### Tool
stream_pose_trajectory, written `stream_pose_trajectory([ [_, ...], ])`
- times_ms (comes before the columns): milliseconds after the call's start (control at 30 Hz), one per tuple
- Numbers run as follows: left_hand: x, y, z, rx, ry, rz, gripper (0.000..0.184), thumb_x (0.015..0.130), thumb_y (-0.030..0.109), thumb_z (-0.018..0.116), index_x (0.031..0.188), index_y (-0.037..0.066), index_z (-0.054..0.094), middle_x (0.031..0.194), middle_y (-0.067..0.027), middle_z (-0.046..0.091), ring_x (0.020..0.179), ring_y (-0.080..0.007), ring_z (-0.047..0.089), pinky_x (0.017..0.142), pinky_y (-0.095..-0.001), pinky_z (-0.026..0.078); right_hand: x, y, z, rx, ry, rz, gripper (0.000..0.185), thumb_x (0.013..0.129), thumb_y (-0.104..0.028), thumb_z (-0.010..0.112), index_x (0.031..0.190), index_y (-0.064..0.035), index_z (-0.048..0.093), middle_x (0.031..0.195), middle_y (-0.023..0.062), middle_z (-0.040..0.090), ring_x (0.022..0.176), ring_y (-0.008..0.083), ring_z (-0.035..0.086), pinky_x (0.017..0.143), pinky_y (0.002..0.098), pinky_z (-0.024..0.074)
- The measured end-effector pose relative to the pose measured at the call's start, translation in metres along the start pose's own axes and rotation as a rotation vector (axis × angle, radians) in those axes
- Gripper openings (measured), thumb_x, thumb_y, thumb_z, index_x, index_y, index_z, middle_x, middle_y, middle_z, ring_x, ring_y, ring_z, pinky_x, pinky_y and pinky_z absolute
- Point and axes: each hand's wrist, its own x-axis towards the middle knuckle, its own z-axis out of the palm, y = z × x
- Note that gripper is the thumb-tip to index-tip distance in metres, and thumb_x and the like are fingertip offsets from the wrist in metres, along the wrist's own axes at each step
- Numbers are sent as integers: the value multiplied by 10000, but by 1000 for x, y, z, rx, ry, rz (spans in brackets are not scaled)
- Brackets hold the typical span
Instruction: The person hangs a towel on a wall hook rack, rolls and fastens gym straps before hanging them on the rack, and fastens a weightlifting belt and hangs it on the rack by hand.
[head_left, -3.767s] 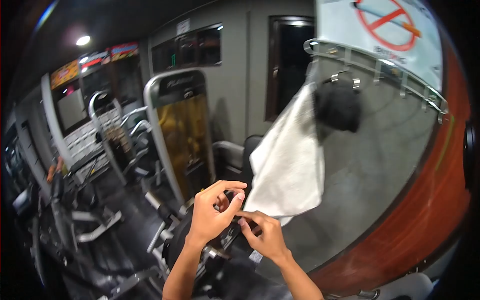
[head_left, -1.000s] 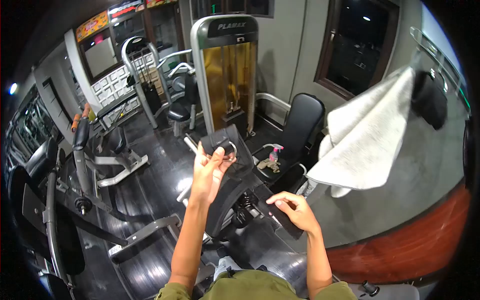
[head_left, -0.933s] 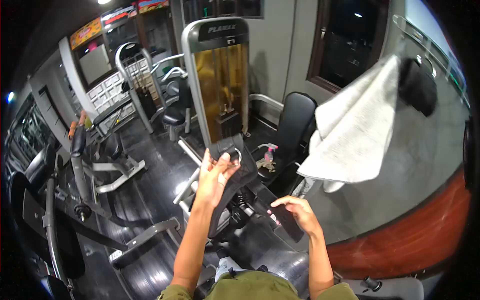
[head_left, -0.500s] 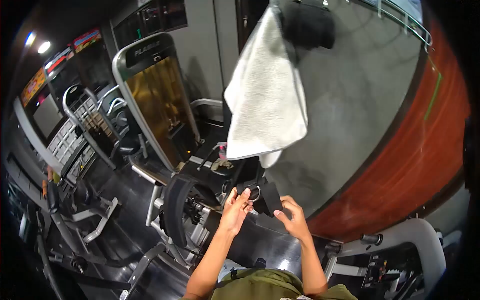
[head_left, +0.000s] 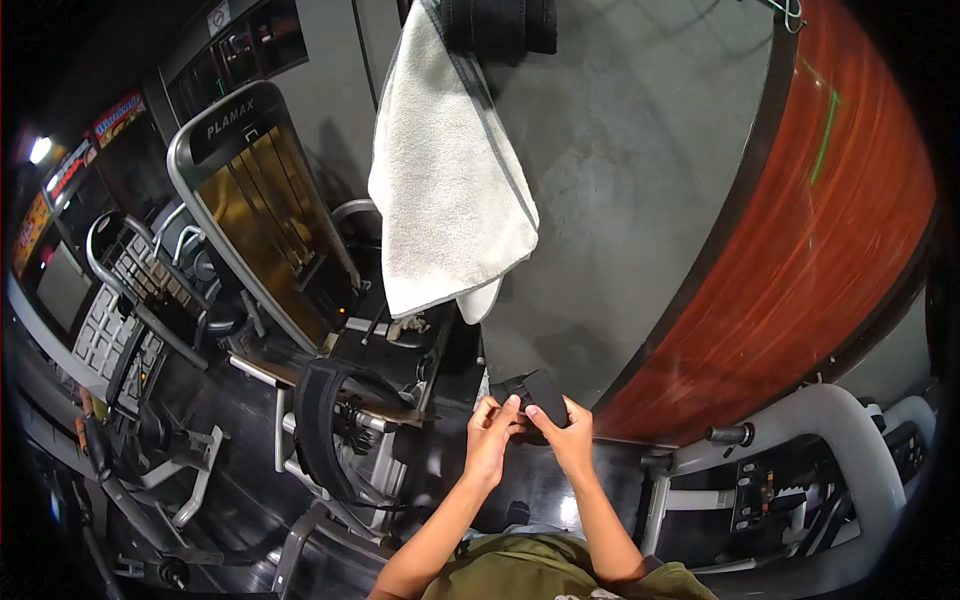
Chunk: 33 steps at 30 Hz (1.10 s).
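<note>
A wide black strap [head_left: 543, 392], like an ankle cuff, is held up in front of me between both hands. My left hand [head_left: 487, 442] grips its left end, thumb pressed on top and fingers curled behind. My right hand [head_left: 568, 438] pinches its right side, with the thumb pointing in toward the left thumb. The two thumbs nearly meet over the strap. Its metal ring, visible earlier, is hidden now. Above the hands hangs a white towel [head_left: 450, 190] with a grey edge. Beside the towel's top is a rolled black padded item [head_left: 500, 25].
A tall PLAMAX weight machine [head_left: 262, 200] stands left, with a black curved band [head_left: 318, 430] nearer me. A reddish wood panel [head_left: 770, 270] curves along the right. Below it is a grey machine frame [head_left: 800, 425]. The floor [head_left: 235, 490] is dark and shiny.
My hands have come closer together, and the strap looks more folded, its ring no longer visible. The view has shifted, so the towel and machines appear further left.
</note>
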Motion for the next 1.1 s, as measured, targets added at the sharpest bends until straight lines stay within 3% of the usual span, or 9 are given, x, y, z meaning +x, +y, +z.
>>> stream_pose_trajectory([
  [100,-4,-2,-17,221,-31,11,245,962,204,736,836,101,553,784,14,615,716,-80,597,662,-259,487,1,6,-8,-11,-18,146,222,889,-214,788,883,0,727,688,-13,640,615,47,569,564,239,431],
  [167,-8,3,-25,753,70,117,316,889,219,822,797,100,545,774,3,623,681,-68,584,635,-259,475,4,13,-14,-21,-33,135,228,892,-225,785,876,-6,725,671,-16,630,590,43,555,541,238,412],
  [233,-12,14,-18,853,102,231,316,785,189,896,822,61,610,853,-50,674,742,-135,632,693,-294,508,7,11,-18,-32,-49,124,234,894,-236,782,870,-11,723,654,-20,621,565,39,541,518,237,393],
  [300,-13,32,-1,1162,-36,987,309,720,143,904,918,33,694,973,-100,712,846,-233,673,785,-343,538,7,-1,-21,-56,-148,105,246,902,-250,774,874,-12,721,660,-21,622,566,42,544,518,235,400],
  [333,-11,30,-3,1081,-156,872,357,709,107,875,1030,34,735,1081,-128,716,983,-304,684,881,-384,541,7,-5,-21,-48,-201,78,247,905,-254,770,927,-13,721,683,-21,630,563,43,542,522,234,408],
  [600,-5,9,-9,974,-212,794,198,850,78,770,1031,3,736,1046,-145,746,954,-288,729,850,-358,562,8,4,-22,136,-304,107,262,938,-217,744,1074,-2,682,798,1,643,585,53,544,541,232,439],
  [800,-9,-3,-5,786,-43,514,152,972,111,674,1012,-25,729,890,-110,759,829,-124,708,766,-268,533,-2,16,-26,117,-174,70,255,953,-212,727,1079,0,659,868,28,672,645,94,584,605,253,476],
  [867,-7,-8,-8,753,14,397,186,992,139,668,1022,-30,740,870,-70,760,823,-56,661,740,-230,508,-2,27,-31,-123,-196,-79,270,951,-229,723,1063,7,658,875,72,698,740,144,627,712,307,510],
  [1100,-7,-13,-11,621,47,211,250,987,187,695,1082,-36,757,936,-59,770,844,-56,655,759,-220,514,-1,15,-54,-326,-260,17,345,946,-330,708,1009,9,702,880,148,713,862,259,697,811,340,517],
])
